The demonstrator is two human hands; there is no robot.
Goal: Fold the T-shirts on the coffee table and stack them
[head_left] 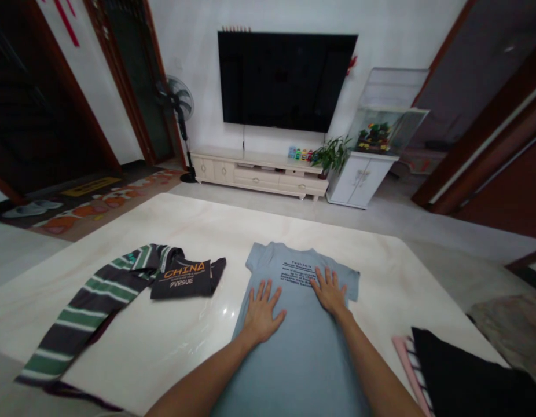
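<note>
A light blue T-shirt (298, 347) with dark lettering near its collar lies spread out on the pale, glossy table (198, 223). My left hand (261, 315) rests flat on the left side of the shirt, its fingers spread. On the right side, my right hand (331, 292) also lies flat with fingers apart, its fingertips beside and partly over the print. The lower end of the shirt runs out of the frame between my forearms.
Left of the shirt are a folded dark shirt (183, 284) with orange lettering and a striped green and grey garment (81, 315). Black cloth (463, 370) lies over pink and striped pieces at the lower right. Beyond the table stand a TV cabinet (254, 174), a fan (179, 104) and a fish tank (381, 133).
</note>
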